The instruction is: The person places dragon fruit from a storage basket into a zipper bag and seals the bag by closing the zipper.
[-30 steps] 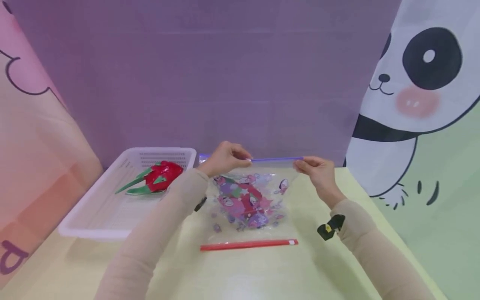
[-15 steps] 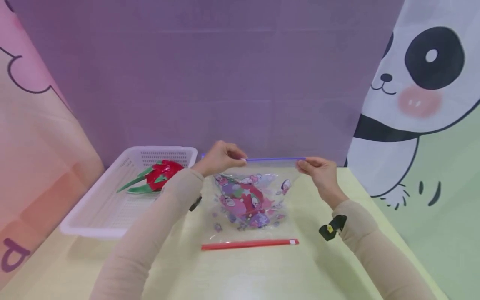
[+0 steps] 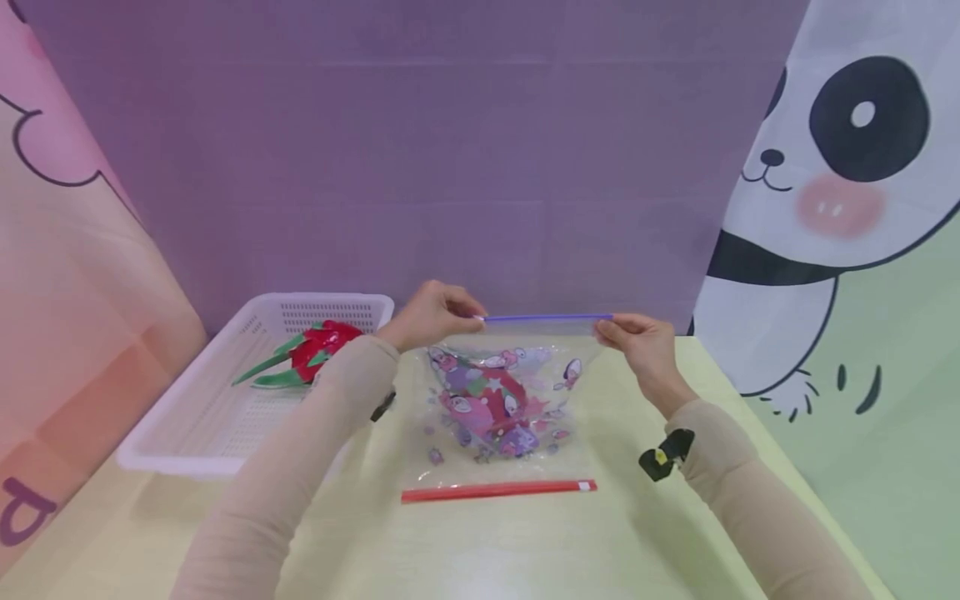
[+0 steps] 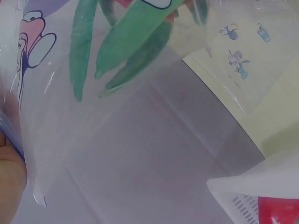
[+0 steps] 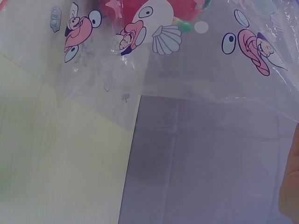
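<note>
Between both hands a clear zip bag (image 3: 577,375) with cartoon prints stands raised, its blue zip strip (image 3: 547,317) stretched level along the top. My left hand (image 3: 435,317) pinches this strip towards its left part, where a whitish bit shows at the fingertips. The strip's right end is pinched by thumb and fingers of my right hand (image 3: 641,346). Inside the bag is a red and green toy dragon fruit; its green leaves (image 4: 135,42) show through the plastic in the left wrist view. A red zip strip (image 3: 495,492) with a white slider lies flat on the table in front.
At the left a white plastic basket (image 3: 131,457) holds another red dragon fruit (image 3: 326,350) with green leaves. Under the raised bag, a second clear printed bag (image 4: 250,88) lies on the table (image 3: 480,550). A purple backdrop (image 3: 450,167) rises behind the table.
My left hand has slid leftwards along the blue zip strip, so more of the strip shows between the hands. The right hand has stayed almost in place at the right end.
</note>
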The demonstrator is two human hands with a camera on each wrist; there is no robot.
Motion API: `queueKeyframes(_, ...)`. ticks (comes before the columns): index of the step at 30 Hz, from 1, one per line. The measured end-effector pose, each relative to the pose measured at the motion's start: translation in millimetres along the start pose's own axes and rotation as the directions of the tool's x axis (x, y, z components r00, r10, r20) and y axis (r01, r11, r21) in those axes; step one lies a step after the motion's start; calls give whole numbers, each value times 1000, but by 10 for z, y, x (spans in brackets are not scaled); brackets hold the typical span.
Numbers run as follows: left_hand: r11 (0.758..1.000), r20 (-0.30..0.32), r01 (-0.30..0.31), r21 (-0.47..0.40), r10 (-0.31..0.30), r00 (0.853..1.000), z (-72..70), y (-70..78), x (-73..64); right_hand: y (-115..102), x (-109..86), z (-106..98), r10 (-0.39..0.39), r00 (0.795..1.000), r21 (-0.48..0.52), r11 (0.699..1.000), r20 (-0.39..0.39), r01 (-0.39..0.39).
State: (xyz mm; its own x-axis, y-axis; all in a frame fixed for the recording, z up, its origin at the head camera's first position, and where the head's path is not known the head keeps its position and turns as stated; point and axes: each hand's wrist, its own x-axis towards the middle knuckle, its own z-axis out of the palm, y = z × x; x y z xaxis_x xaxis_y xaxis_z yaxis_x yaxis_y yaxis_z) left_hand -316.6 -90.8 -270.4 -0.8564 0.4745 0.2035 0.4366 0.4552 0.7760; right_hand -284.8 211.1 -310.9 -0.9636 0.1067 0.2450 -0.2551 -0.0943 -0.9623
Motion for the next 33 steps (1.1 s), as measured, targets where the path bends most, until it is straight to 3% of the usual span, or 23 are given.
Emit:
queueKeyframes(14,999,-32,-25,37,26,999,-79,-47,-28,-11,-1,-1,2,1000,-7,1000,7,-2)
queueKeyframes(33,998,-13,15,54,-15,1000,-190,-84,-120,-23,-23,-21,13,1000,-31,999,19,-12)
